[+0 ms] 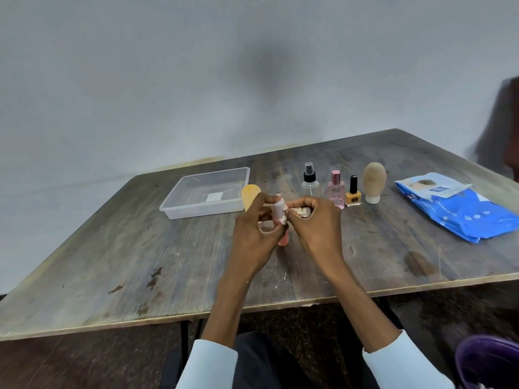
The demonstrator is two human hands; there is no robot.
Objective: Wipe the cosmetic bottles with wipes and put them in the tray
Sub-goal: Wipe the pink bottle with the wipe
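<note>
On the pink perfume bottle (336, 192) I can read the letters "DGZ" across its clear front. The yellow nail polish bottle (353, 198) carries a small round dark logo that I cannot make out. The blue wipes pack (460, 210) has white print, too blurred for me to read
</note>
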